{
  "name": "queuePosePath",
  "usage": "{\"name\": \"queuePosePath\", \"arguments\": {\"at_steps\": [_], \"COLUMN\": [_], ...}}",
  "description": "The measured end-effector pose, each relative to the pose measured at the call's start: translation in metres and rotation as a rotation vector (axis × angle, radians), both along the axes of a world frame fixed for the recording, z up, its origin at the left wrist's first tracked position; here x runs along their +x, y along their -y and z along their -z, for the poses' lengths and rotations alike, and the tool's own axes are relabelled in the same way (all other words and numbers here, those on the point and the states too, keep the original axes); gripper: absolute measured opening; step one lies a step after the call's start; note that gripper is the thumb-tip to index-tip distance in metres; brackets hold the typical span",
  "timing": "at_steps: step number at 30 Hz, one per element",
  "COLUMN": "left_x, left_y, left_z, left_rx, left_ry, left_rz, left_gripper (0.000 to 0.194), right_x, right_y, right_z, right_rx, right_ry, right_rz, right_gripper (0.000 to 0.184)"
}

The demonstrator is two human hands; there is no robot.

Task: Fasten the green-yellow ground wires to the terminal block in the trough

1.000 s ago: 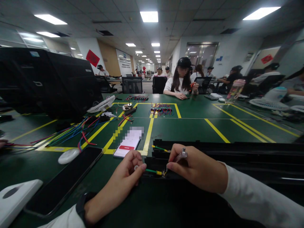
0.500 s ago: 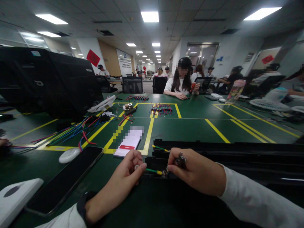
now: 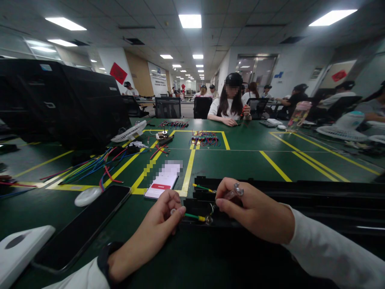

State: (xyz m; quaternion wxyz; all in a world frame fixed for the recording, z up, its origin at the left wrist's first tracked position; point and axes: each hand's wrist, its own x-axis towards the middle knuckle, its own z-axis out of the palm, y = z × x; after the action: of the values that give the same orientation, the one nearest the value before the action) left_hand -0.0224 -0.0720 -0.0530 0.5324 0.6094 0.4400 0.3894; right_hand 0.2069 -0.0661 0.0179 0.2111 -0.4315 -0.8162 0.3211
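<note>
My left hand (image 3: 164, 218) pinches the near end of a short green-and-yellow wire (image 3: 192, 216) between thumb and fingertips. At the wire's other end, a ring terminal (image 3: 208, 219) lies against a black channel-shaped part (image 3: 201, 205). My right hand (image 3: 249, 210) is closed on a small shiny tool (image 3: 236, 192) with a knobbed end; its exact kind is unclear. Below its fingertips, just above the terminal, shows a small curled metallic piece (image 3: 213, 207), blurred. A second green-and-yellow wire (image 3: 203, 187) is fixed to another black part just behind.
Long black rails (image 3: 313, 196) stretch right. A lit phone (image 3: 162, 186), a dark phone (image 3: 87, 224) and a round white case (image 3: 88, 196) lie leftward. Loose coloured wires (image 3: 87, 166) and bundled wired parts (image 3: 205, 138) lie farther back. A person (image 3: 230, 100) sits across the table.
My right hand has moved slightly right and up, away from the ring terminal, and the tool has tilted. My left hand has stayed in place on the wire.
</note>
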Motion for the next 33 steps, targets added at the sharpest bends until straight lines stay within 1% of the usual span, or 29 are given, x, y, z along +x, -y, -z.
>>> {"name": "queuePosePath", "arguments": {"at_steps": [3, 6, 12, 19, 28, 33], "left_x": [0.0, 0.0, 0.0, 0.0, -0.001, -0.001], "left_y": [0.0, 0.001, 0.002, 0.002, 0.002, 0.002], "left_z": [-0.001, -0.001, -0.001, -0.002, -0.002, 0.0], "left_rx": [-0.005, -0.013, 0.016, 0.008, 0.014, 0.016], "left_ry": [0.0, 0.008, -0.006, -0.008, -0.006, -0.019], "left_rz": [-0.007, -0.012, -0.02, 0.004, 0.008, 0.001], "left_gripper": [0.014, 0.015, 0.014, 0.012, 0.012, 0.013], "right_x": [-0.001, -0.003, -0.007, -0.004, -0.005, -0.002], "right_y": [0.001, 0.001, 0.003, 0.003, 0.002, 0.0], "right_z": [0.001, 0.004, 0.01, 0.004, 0.006, 0.003], "right_rx": [0.041, 0.066, 0.109, 0.08, 0.078, 0.056], "right_ry": [0.031, 0.048, 0.099, 0.111, 0.124, 0.101], "right_rz": [0.021, 0.012, 0.004, -0.028, -0.056, -0.118], "right_gripper": [0.014, 0.018, 0.015, 0.011, 0.007, 0.007]}}
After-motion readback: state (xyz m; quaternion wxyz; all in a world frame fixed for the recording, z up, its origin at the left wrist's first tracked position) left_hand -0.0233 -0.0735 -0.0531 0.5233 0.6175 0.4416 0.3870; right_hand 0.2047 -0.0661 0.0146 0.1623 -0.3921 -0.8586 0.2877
